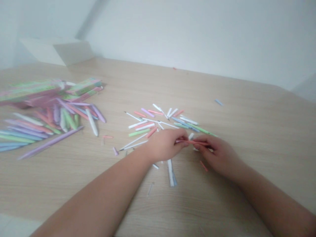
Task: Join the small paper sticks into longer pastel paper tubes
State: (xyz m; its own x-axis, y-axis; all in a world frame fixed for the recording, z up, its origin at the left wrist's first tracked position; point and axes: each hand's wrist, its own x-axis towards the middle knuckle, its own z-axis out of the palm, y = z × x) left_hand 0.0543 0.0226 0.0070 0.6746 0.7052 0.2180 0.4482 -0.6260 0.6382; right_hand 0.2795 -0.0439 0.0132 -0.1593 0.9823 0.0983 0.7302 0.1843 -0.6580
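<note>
Head view, as I read it from my remote station. The left hand [165, 144] and the right hand [217, 154] are drawn in close above the worktop [247, 131], fingers curled, both pinching a thin red stick [191, 142] held roughly level between them. Just below the hands lie a white-and-blue tube bundle [171, 172], a short red piece [203, 166] and a small white stub [155, 166]. Ahead of the hands spreads a loose scatter of slim white, pink, green and blue tubes [158, 123], some crossing one another; their material I cannot tell. Well to the left sits a denser bank of pastel tubes [49, 128], a long lilac tube [49, 143] across its near edge, and behind it a heap of green-and-pink packets [49, 90]. A lone pale blue piece [218, 102] lies off to the right. As things lie, most pieces are in the left bank and packets — the central scatter is the smaller lot, and only the red stick is in hand.
</note>
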